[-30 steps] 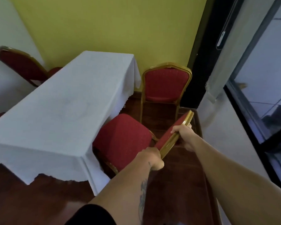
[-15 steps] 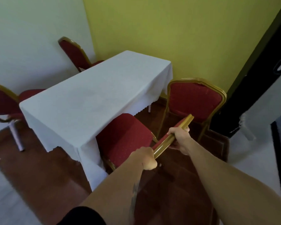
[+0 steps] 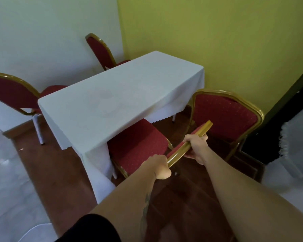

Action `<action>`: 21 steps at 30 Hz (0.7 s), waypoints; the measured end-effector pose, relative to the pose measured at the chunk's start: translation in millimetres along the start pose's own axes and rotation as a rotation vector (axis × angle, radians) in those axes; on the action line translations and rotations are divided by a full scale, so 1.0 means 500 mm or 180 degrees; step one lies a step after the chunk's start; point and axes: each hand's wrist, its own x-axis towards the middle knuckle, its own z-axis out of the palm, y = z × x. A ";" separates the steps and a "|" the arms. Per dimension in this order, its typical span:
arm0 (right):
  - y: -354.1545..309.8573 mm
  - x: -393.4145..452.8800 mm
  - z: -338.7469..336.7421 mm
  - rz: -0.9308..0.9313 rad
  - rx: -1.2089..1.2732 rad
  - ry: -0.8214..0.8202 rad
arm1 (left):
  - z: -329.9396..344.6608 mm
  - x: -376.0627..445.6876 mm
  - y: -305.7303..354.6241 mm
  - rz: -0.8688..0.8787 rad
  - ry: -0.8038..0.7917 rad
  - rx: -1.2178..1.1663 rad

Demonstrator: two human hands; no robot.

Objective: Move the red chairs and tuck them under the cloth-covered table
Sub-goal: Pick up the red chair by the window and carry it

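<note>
Chairs (image 3: 138,147): glossy gold metal frames, matt red dotted cloth padding. Tablecloth (image 3: 115,100): smooth white cloth, scalloped hem. Floor (image 3: 182,206): dark polished wood, faintly glossy. Walls (image 3: 217,41): matt paint.

Far-left chair (image 3: 10,92) cut by edge

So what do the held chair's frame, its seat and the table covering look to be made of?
Held chair's frame: gold-painted metal by its glossy highlights, though lacquered wood is possible. Seat: red woven upholstery, matte, dotted with small pale specks. Tablecloth: white fabric, draped with soft folds and a scalloped hem.
</note>
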 end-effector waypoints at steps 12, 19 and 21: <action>-0.047 0.068 0.046 -0.0029 -0.0031 -0.0028 | -0.053 0.082 -0.029 -0.0040 -0.0011 -0.0201; -0.070 0.101 0.095 -0.0050 -0.0069 0.0010 | -0.094 0.126 -0.067 0.0061 -0.0082 -0.0150; -0.076 0.110 0.111 -0.0052 -0.0075 0.0031 | -0.107 0.134 -0.078 0.0095 -0.0086 -0.0110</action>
